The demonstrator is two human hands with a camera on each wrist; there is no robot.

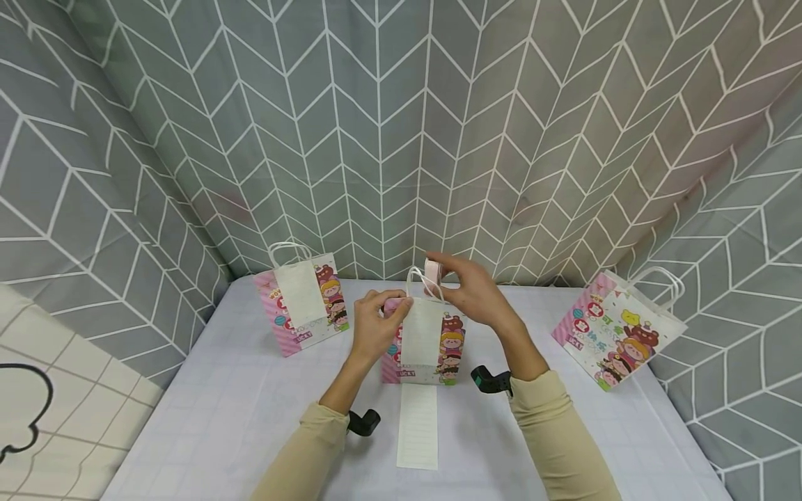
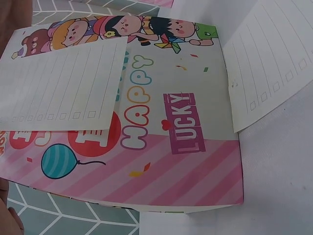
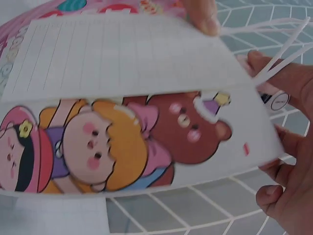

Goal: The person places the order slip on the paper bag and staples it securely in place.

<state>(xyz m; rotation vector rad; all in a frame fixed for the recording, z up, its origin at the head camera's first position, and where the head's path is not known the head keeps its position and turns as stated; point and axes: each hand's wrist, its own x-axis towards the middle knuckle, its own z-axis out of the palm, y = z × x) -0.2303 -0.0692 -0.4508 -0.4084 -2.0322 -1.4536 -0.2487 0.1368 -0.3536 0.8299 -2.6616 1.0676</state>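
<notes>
A small paper gift bag [image 1: 452, 348] with cartoon characters and white twisted handles [image 1: 410, 278] stands at the middle of the table. Over its front hangs a lined checklist sheet [image 1: 421, 337]. My left hand [image 1: 372, 325] pinches the sheet's top against the bag's upper edge, thumb in front. Behind the handles, my right hand [image 1: 471, 288] holds a small pale-pink object [image 1: 433, 273] between thumb and fingers. In the right wrist view this pink object [image 3: 279, 100] has a round, labelled end; I cannot tell its kind, as fingers and handles partly cover it.
A matching bag [image 1: 294, 299] with a sheet on its front sits at the back left. Another bag [image 1: 617, 327], with no sheet on its front, is at the right. A second lined sheet [image 1: 418, 431] lies before the middle bag. Patterned curtains [image 1: 401, 139] enclose the table.
</notes>
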